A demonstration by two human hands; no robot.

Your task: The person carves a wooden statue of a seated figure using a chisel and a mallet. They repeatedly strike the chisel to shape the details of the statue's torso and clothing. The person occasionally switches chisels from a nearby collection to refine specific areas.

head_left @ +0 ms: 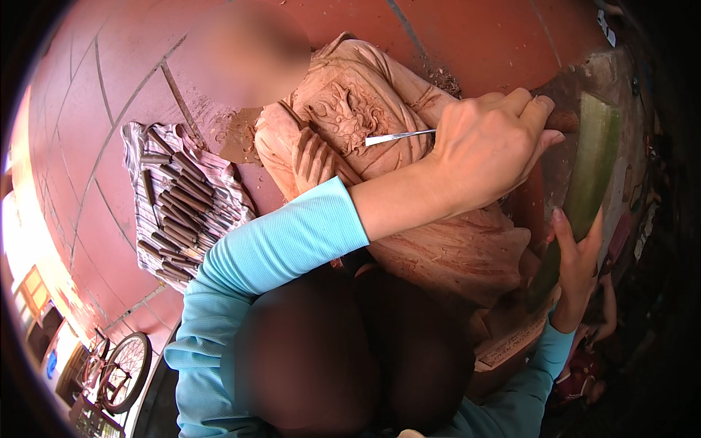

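My left hand [493,142] is closed around the brown handle of a chisel [400,136]. Its thin metal blade points left, over the chest of a carved wooden figure [398,91]. A raised, curling relief covers that chest, and a carved hand lies below it. At the right, my right hand [577,255] grips a long greenish club-like mallet [593,164], held upright with its broad end beside the chisel's handle end. Whether the two touch, I cannot tell. The upper end of the figure is blurred.
Several dark-handled carving tools [179,204] lie on a striped cloth [135,139] at the left. Wood chips [442,80] are scattered on the red tiled floor [80,182]. A bicycle [124,372] stands at the lower left. Another person [584,372] is partly visible at the lower right.
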